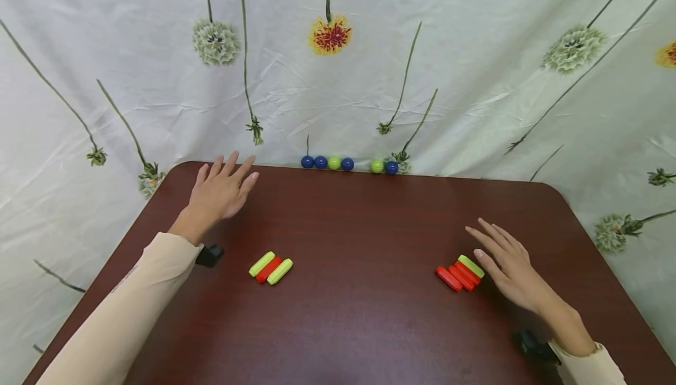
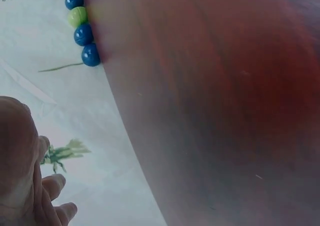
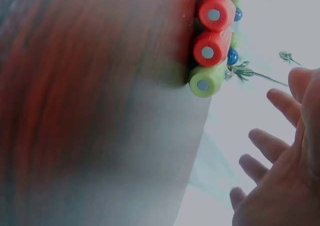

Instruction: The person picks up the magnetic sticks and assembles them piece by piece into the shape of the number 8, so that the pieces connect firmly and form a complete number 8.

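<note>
My left hand (image 1: 219, 192) reaches over the table's far left part, fingers spread and holding nothing. Below it on the tabletop lie two yellow-green sticks (image 1: 280, 271) with a red stick (image 1: 269, 269) between them. On the right, my right hand (image 1: 509, 267) has its fingers extended, just beside a second group: several red sticks (image 1: 449, 278) and one yellow-green stick (image 1: 471, 266) side by side. In the right wrist view, these sticks show round grey ends, and the right hand (image 3: 280, 171) stands apart from them.
Along the far edge of the dark brown table (image 1: 348, 326) sits a row of blue balls (image 1: 320, 162) and green balls (image 1: 334, 163), with a gap in it. A white cloth (image 1: 369, 68) printed with flowers hangs behind the table.
</note>
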Tool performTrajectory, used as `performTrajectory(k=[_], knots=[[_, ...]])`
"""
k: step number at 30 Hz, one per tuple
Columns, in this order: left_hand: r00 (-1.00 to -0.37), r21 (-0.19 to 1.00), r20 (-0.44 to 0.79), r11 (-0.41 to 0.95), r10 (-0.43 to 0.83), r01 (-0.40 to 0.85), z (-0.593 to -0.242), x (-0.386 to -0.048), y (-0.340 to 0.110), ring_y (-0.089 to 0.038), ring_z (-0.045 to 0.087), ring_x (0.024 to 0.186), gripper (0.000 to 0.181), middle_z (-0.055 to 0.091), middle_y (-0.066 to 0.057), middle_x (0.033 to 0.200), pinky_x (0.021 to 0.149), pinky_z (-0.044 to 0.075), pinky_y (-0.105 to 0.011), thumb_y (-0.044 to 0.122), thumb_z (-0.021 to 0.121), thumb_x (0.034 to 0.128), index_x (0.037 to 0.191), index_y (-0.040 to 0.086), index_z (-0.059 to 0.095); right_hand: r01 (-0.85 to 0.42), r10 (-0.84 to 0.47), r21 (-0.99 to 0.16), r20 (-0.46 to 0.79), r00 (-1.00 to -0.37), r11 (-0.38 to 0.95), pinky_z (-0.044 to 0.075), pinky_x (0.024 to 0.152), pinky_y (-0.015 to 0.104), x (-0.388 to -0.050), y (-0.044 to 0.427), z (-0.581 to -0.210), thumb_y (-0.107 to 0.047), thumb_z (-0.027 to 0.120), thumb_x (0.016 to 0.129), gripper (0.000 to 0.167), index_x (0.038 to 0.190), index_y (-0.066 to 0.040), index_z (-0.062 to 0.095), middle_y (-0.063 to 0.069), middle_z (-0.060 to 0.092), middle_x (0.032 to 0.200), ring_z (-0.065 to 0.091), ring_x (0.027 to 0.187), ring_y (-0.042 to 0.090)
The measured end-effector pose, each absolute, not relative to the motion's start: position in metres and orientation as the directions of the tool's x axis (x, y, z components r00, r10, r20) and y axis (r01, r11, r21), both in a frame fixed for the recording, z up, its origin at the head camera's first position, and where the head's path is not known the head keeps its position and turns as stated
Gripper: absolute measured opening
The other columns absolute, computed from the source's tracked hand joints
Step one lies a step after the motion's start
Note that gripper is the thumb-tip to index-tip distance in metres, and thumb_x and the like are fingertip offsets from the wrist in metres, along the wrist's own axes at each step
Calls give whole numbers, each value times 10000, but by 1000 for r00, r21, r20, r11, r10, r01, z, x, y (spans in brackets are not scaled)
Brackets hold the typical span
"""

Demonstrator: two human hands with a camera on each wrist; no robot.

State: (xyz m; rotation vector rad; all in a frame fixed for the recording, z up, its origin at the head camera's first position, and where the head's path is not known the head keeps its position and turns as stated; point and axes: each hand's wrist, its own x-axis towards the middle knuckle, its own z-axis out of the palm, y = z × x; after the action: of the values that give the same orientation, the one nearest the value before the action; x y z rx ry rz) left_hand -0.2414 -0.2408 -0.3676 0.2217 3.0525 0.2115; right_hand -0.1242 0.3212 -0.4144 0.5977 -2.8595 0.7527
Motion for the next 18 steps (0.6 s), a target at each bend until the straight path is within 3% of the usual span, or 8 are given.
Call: performTrajectory(k=[7, 12, 18], knots=[[-981, 148, -98, 978, 165, 149, -364, -258, -225, -482, 19, 1517, 648, 37, -202, 1672, 1176, 49, -655, 544, 133, 1071, 1625, 212, 92, -431, -372, -516, 220, -902, 740, 262, 952, 695, -123, 325, -418, -105, 531, 1024, 491, 1506, -143, 449, 235, 413, 1513, 351, 1322, 474], [-977, 168, -112, 972, 184, 164, -370, -272, -215, -506, 70, 1504, 623, 77, -238, 1658, 1173, 94, -674, 506, 158, 1082, 1623, 199, 113, -399, -356, -544, 188, -915, 738, 356, 916, 516, -121, 326, -419, -105, 533, 1032, 473, 1499, -138, 457, 133, 485, 1465, 402, 1258, 280], [-963, 283, -125, 939, 237, 194, -375, -290, -202, -493, 140, 1498, 587, 136, -289, 1630, 1161, 163, -680, 429, 213, 1102, 1617, 154, 149, -381, -367, -574, 145, -919, 725, 430, 874, 310, -120, 328, -421, -112, 539, 1035, 464, 1490, -151, 457, 67, 567, 1335, 484, 1131, 73]])
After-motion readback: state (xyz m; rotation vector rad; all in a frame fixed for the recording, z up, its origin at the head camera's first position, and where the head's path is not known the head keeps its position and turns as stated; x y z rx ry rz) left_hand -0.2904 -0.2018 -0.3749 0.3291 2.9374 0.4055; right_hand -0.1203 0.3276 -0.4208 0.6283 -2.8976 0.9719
